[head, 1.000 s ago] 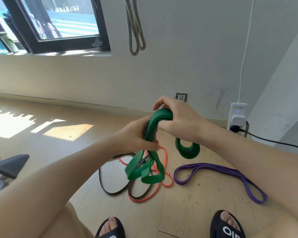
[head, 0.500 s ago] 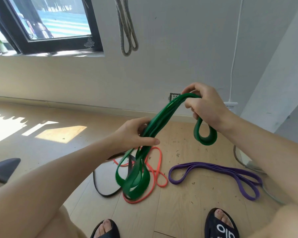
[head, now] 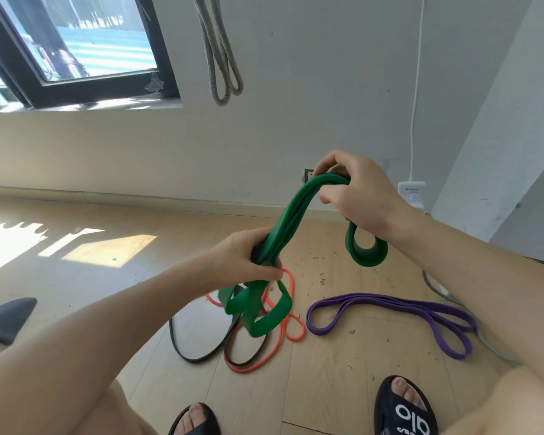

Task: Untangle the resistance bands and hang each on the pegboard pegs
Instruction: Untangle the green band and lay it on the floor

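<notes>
From the head camera, a wide, flat green resistance band of smooth matte rubber runs in several stacked layers between the two hands, held in the air above the floor. The right hand, the higher and farther one, has its fingers curled over the top of the bundle with the thumb pressed beneath; a short rounded loop of the band hangs below its wrist. The left hand, lower and nearer, grips the same layers in a closed fist, and below it the band drops in loose, twisted loops.

On the pale wood-plank floor, under those loops, lie a thin orange band and a narrow black band, overlapping one another in oval coils. To the right, apart from them, a flat purple band lies folded into a long double strip.

A grey braided rope loop hangs against the white wall. A white adapter with its cord sits at the far right. Two black slide sandals show at the near edge.
</notes>
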Motion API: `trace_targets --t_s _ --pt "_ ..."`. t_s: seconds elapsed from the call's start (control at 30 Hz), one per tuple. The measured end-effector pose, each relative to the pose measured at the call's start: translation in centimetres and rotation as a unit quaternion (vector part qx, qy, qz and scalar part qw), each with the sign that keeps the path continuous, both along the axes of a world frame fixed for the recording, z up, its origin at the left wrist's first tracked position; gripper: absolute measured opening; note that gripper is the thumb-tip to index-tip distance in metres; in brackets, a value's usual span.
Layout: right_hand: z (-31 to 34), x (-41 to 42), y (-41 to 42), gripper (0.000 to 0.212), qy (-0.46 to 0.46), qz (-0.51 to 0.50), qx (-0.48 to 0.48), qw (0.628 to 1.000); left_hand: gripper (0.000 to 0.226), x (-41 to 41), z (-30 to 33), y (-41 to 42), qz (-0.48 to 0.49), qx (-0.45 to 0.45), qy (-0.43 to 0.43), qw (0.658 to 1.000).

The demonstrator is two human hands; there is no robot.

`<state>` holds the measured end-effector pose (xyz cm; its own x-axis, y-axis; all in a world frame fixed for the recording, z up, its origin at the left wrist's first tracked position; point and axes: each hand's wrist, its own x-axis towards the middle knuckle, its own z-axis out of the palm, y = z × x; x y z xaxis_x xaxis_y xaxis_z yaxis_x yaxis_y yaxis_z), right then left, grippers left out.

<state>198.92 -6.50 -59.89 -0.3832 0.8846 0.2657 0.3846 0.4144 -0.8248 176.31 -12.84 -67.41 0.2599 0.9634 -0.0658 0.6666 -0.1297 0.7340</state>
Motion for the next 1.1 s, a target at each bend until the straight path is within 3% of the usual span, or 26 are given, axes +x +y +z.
trace_targets --t_s 0.5,0.7,0.9,1.0,1.1 --pt "0.2 0.1 -0.3 0.021 -0.010 -0.004 0.013 1.000 0.018 -1.0 -0.6 0.6 0.027 -0.003 0.053 0.998" --pt "0.1 0.3 0.0 0.021 -0.009 -0.005 0.008 1.000 0.021 -0.8 -1.2 0.2 0.018 -0.020 0.050 0.998" --pt "0.0 1.2 0.6 0.020 -0.016 -0.007 0.009 1.000 0.028 -0.7 -1.6 1.0 0.010 0.008 0.105 0.994" --pt "-0.9 2.8 1.9 0.018 -0.074 -0.009 -0.001 0.997 0.034 -0.1 -2.5 1.4 -0.003 0.034 0.166 0.986" --pt "-3.1 5.9 3.5 0.012 -0.226 0.022 -0.016 0.974 0.031 0.6 -4.8 1.7 -0.015 -0.011 0.167 0.986"
